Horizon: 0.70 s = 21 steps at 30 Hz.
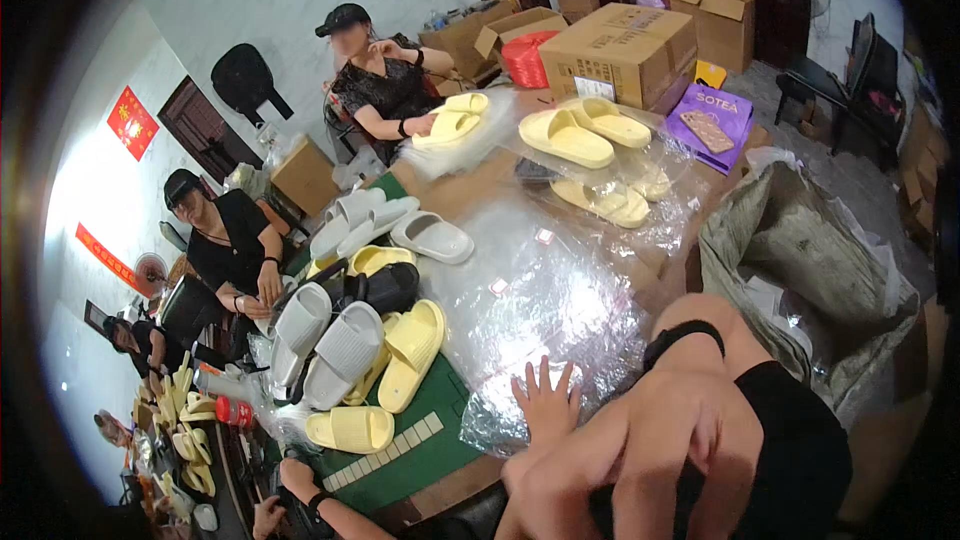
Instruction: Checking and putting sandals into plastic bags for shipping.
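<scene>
My left hand (pixel 549 402) lies flat with spread fingers on the near edge of a stack of clear plastic bags (pixel 540 300). My right hand (pixel 640 440) is raised close to the camera, black band at its wrist. Its fingers are apart and point down; their tips leave the picture, and nothing shows in them. Left of the bags are piled grey slides (pixel 345 355), yellow slides (pixel 412 355) and a black slide (pixel 388 287). Beyond the bags, one pair of yellow slides (pixel 580 135) sits on clear plastic above another yellow pair (pixel 600 200).
A large woven sack (pixel 800 250) stands open at the right. A carton (pixel 620 55) and a purple bag (pixel 715 125) with a phone (pixel 707 131) on it are at the table's far end. Co-workers sit along the left; one holds yellow slides (pixel 450 120). Another person's hands (pixel 295 480) show lower left.
</scene>
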Motion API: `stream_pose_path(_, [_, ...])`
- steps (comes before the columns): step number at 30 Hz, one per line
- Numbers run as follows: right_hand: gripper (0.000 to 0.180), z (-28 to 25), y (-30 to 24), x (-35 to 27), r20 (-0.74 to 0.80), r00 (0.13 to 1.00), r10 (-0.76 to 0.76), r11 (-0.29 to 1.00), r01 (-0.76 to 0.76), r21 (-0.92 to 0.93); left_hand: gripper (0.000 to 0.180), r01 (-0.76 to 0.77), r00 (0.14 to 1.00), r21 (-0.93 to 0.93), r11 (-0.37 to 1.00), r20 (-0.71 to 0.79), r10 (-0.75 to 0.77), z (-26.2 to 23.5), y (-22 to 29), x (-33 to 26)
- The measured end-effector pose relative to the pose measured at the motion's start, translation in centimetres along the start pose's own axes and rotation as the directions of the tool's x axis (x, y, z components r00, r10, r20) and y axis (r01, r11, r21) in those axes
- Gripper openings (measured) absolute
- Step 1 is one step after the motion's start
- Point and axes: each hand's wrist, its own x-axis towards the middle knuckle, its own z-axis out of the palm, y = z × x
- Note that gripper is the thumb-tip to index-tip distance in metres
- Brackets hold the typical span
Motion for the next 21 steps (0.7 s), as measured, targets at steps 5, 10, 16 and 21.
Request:
stream_pose_path(5, [0.022, 3.7, 2.2, 2.1, -0.096, 0.956, -0.276, 0.949, 0.287, 0.131, 0.047, 0.038, 0.999, 0.015, 0.999, -0.004, -0.038, 2.1, -1.4, -0.4])
stream_pose_path(10, [0.019, 5.1, 2.2, 3.3, -0.224, 0.949, -0.222, 0.895, 0.289, 0.340, 0.044, 0.023, 0.999, 0.039, 0.999, -0.032, -0.021, 2.7, -1.7, -0.7])
stream_pose_path(16, [0.026, 4.6, 2.1, 2.1, -0.181, 0.973, -0.143, 0.919, 0.199, 0.340, 0.044, 0.029, 1.000, 0.069, 0.997, -0.014, -0.028, 1.6, -1.2, -0.6])
stream_pose_path(21, [0.027, 2.8, 2.2, 2.4, -0.021, 0.971, -0.240, 0.930, 0.236, 0.282, 0.046, 0.015, 1.000, 0.060, 0.998, -0.013, -0.014, 1.1, -1.0, -0.5])
